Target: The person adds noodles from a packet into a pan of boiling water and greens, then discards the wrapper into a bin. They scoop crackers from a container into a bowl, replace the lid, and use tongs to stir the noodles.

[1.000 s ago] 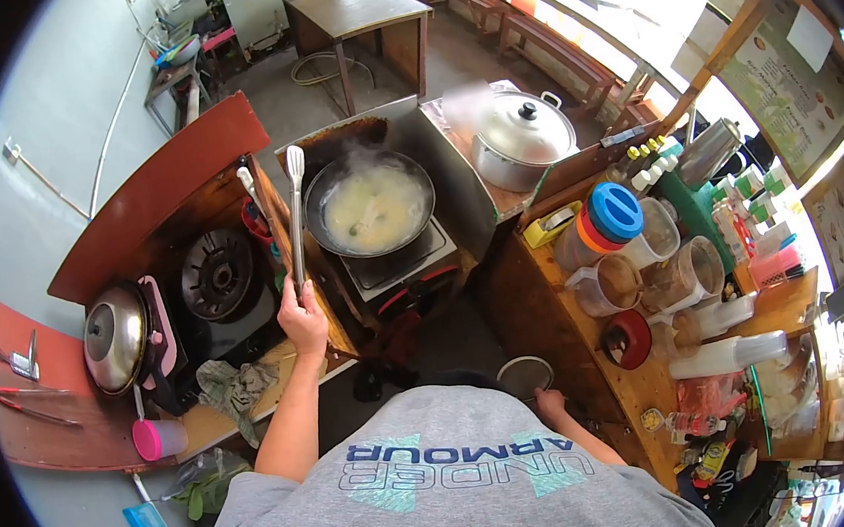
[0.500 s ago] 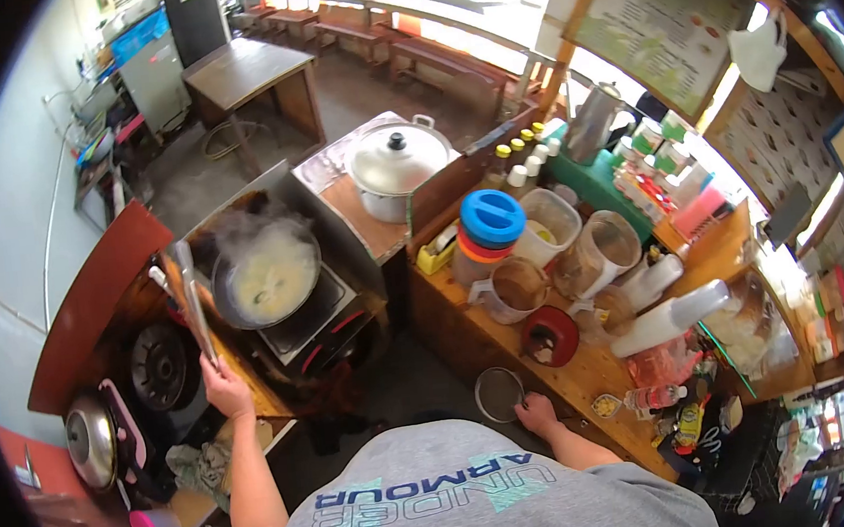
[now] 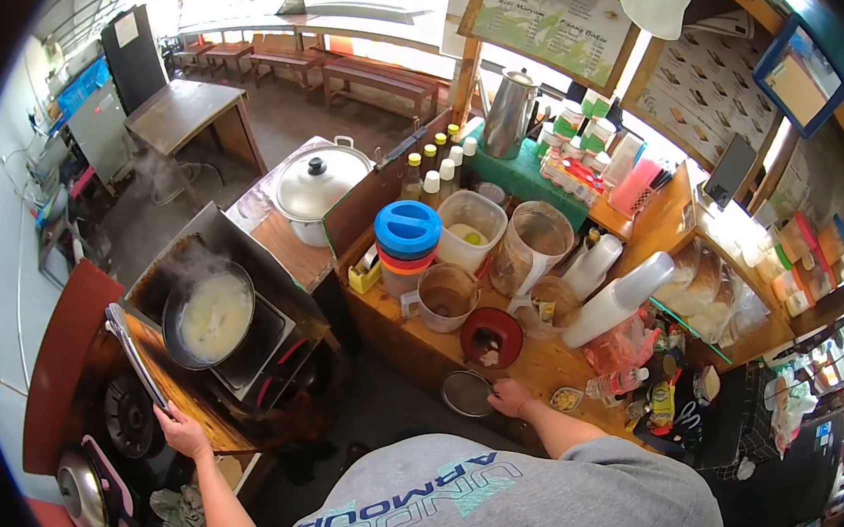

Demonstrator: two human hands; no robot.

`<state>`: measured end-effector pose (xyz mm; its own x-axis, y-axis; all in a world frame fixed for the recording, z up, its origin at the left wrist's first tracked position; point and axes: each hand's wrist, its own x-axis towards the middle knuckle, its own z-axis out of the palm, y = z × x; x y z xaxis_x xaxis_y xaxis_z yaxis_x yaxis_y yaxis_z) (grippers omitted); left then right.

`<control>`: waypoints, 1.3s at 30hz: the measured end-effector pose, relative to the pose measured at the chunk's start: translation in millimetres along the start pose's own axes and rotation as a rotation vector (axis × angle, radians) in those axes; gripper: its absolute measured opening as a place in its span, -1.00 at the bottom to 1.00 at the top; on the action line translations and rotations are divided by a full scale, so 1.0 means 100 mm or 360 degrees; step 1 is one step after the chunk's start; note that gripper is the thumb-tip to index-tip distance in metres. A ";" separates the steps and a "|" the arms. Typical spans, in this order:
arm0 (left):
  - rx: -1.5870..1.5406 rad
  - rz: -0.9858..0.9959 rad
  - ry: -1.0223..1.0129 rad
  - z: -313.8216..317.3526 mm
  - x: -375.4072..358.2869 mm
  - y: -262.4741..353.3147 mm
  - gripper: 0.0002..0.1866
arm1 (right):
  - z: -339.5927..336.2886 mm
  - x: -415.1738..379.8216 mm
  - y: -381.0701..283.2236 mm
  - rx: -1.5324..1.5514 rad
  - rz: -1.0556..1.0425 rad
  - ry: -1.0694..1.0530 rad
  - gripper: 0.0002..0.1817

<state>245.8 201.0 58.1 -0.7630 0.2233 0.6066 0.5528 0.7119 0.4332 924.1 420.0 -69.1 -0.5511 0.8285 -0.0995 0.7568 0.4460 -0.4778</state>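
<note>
My left hand grips long metal tongs that point up and away, left of a steaming black pan of pale soup on a burner. My right hand rests on the wooden counter and holds the edge of a small round mesh strainer. Just beyond that hand stand a red-lidded bowl and a clear plastic jug.
A lidded steel pot sits behind the pan. Stacked coloured lids, tubs, sauce bottles, a kettle and stacked cups crowd the counter. A second burner and a steel lid lie at left.
My view has swung right, toward the counter. My left hand with the tongs has drawn back from the pan. My right hand has reached the strainer on the counter.
</note>
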 end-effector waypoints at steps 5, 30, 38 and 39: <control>0.0007 0.0034 -0.0011 0.05 0.02 -0.04 -0.54 | 0.01 0.03 0.06 0.0074 0.0002 -0.0393 -0.61; 0.0131 -0.0008 -0.0015 0.15 0.03 -0.16 -0.49 | 0.16 0.00 0.21 0.0103 -0.0342 -0.0208 -0.69; 0.0066 0.0011 0.0061 0.05 0.01 0.03 -0.52 | 0.24 -0.01 0.19 0.0020 -0.0274 -0.0076 -0.69; 0.0057 0.0007 0.0069 0.04 0.01 0.04 -0.52 | 0.26 -0.01 0.18 0.0019 -0.0305 -0.0083 -0.69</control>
<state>246.1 206.8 57.4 -0.7449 0.1979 0.6371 0.5431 0.7346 0.4068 929.4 418.2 -99.8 -0.7025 0.7099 -0.0504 0.6321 0.5899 -0.5025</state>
